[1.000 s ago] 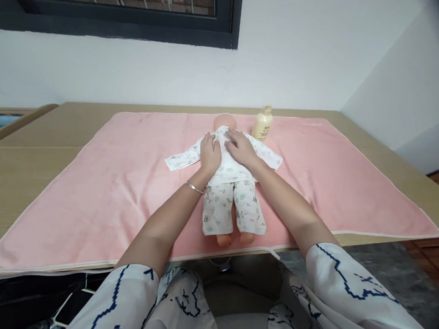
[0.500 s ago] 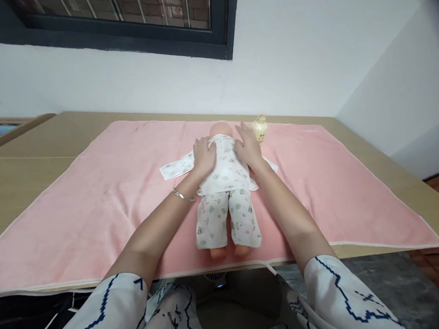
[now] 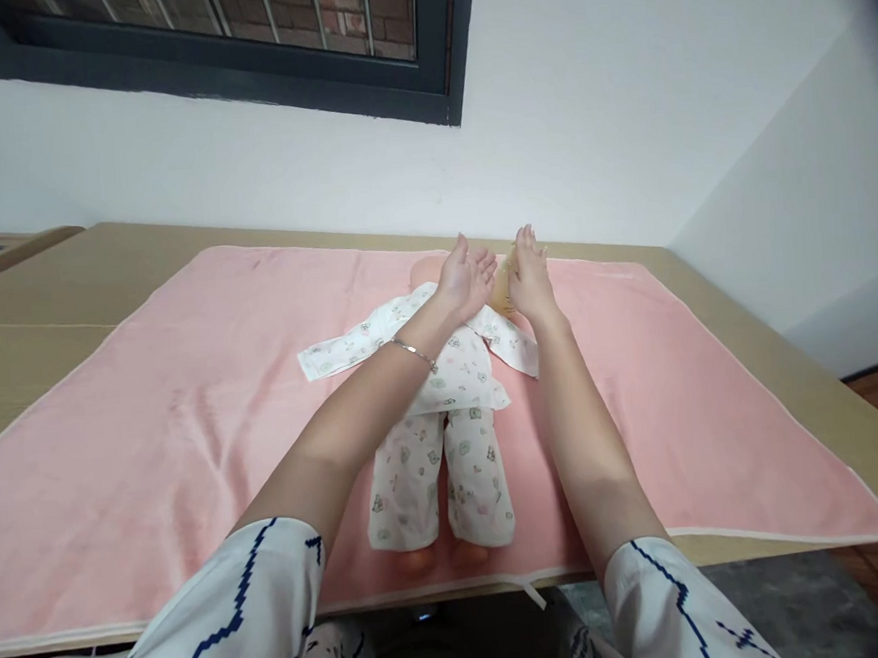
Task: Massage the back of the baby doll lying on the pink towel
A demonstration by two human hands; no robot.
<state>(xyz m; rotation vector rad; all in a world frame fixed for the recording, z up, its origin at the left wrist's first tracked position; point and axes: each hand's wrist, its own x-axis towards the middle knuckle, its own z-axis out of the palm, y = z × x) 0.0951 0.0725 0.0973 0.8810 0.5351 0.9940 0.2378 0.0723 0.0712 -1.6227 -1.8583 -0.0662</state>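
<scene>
A baby doll [image 3: 445,409] in white printed pyjamas lies face down on a pink towel [image 3: 190,427], head away from me. My left hand [image 3: 466,279] hovers above the doll's shoulders, palm turned up, fingers stretched out. My right hand [image 3: 530,278] reaches to the right of the doll's head with fingers extended. It covers most of a cream lotion bottle [image 3: 506,286], of which only a sliver shows between my hands. I cannot see whether the fingers touch the bottle. A thin silver bracelet sits on my left wrist.
The towel covers a wooden table [image 3: 45,286] that meets a white wall at the back. A dark-framed window [image 3: 239,42] is above. The table's right corner [image 3: 858,420] lies near a side wall; a wooden floor shows beyond it.
Both hands have lifted off the doll's back and moved forward and right toward the bottle. The left palm has turned upward. The view has shifted, so the doll sits lower.
</scene>
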